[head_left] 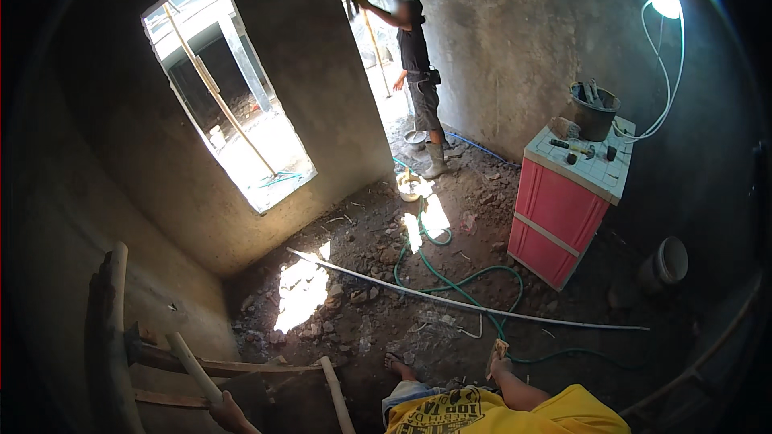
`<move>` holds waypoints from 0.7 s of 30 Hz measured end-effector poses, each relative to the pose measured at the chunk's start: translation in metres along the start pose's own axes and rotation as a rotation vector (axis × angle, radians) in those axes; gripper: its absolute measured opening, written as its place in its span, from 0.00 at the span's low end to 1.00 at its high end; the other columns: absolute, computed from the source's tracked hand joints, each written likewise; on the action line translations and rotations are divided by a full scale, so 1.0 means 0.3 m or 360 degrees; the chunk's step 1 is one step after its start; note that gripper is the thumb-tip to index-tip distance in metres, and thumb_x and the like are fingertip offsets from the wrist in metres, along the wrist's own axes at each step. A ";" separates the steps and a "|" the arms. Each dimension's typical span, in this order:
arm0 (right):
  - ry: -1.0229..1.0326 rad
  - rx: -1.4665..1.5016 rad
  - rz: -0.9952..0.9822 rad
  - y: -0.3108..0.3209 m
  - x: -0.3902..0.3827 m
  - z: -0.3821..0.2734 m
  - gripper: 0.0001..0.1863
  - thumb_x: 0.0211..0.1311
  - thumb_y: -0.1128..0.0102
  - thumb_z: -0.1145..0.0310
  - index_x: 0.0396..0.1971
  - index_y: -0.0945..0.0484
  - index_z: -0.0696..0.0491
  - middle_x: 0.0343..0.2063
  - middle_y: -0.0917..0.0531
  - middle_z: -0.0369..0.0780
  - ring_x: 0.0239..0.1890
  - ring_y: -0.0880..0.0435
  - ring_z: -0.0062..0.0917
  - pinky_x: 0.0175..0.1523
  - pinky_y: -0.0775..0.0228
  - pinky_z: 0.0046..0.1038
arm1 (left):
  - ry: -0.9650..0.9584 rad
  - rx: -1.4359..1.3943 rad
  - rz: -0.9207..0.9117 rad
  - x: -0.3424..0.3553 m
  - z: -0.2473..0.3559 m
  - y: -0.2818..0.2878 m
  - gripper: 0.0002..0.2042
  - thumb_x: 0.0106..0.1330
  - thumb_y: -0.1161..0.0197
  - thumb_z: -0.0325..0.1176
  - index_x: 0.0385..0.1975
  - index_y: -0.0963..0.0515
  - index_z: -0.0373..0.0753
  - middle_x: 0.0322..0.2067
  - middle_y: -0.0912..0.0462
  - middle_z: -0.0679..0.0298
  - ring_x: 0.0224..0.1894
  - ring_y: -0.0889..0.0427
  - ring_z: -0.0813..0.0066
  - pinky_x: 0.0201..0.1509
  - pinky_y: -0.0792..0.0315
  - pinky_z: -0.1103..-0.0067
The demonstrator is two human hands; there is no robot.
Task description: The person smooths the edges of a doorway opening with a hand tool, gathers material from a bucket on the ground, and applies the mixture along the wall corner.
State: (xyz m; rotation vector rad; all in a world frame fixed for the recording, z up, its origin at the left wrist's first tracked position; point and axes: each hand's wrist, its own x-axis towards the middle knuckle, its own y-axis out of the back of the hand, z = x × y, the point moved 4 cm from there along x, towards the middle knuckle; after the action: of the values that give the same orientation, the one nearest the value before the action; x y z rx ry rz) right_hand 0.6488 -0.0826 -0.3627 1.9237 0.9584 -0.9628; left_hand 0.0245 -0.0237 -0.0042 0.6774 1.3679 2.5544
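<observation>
At the lower left my left hand (231,413) is closed around the lower end of a pale wooden pole (193,366). The pole slants up and to the left, beside a wooden frame of rails and posts (233,368) against the wall. A second round post (338,395) rises to the right of that hand. My fingers show only in part, in dim light. My right hand is outside the picture. Below me are my yellow shirt (515,414) and bare feet on the dirt floor.
A co-worker (416,52) stands at the doorway, one raised arm holding a flat tool at its edge. A long white pipe (466,303) and green hose (450,283) cross the rubble floor. The pink cabinet (551,213) carries a bucket (593,116) and hammer (571,146). A lamp (665,3) hangs above.
</observation>
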 end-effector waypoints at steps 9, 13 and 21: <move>0.0003 -0.0026 0.0114 0.009 -0.063 -0.023 0.30 0.64 0.57 0.53 0.54 0.38 0.64 0.54 0.32 0.51 0.55 0.32 0.40 0.57 0.40 0.34 | -0.0049 0.0120 0.0058 0.008 0.001 0.003 0.24 0.50 0.39 0.43 0.38 0.26 0.26 0.36 0.22 0.46 0.39 0.22 0.52 0.43 0.28 0.64; 0.0014 -0.0044 0.0089 0.009 -0.077 -0.026 0.31 0.65 0.59 0.52 0.56 0.41 0.64 0.56 0.34 0.51 0.56 0.33 0.40 0.57 0.40 0.34 | -0.0029 0.0102 0.0089 -0.007 0.011 0.019 0.25 0.49 0.39 0.43 0.40 0.27 0.27 0.37 0.22 0.47 0.39 0.22 0.52 0.43 0.28 0.64; 0.0054 -0.0084 0.0188 -0.002 -0.019 0.000 0.29 0.64 0.56 0.51 0.54 0.37 0.61 0.50 0.29 0.49 0.50 0.28 0.39 0.50 0.35 0.36 | -0.0009 0.0080 0.0073 0.007 -0.013 -0.008 0.26 0.49 0.39 0.44 0.43 0.28 0.29 0.39 0.23 0.47 0.40 0.22 0.52 0.44 0.28 0.64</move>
State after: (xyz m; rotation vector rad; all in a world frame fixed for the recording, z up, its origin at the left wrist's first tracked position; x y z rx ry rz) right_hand 0.6457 -0.0839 -0.3580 1.9345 0.8703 -0.8316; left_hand 0.0206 -0.0245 -0.0074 0.7324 1.4353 2.5592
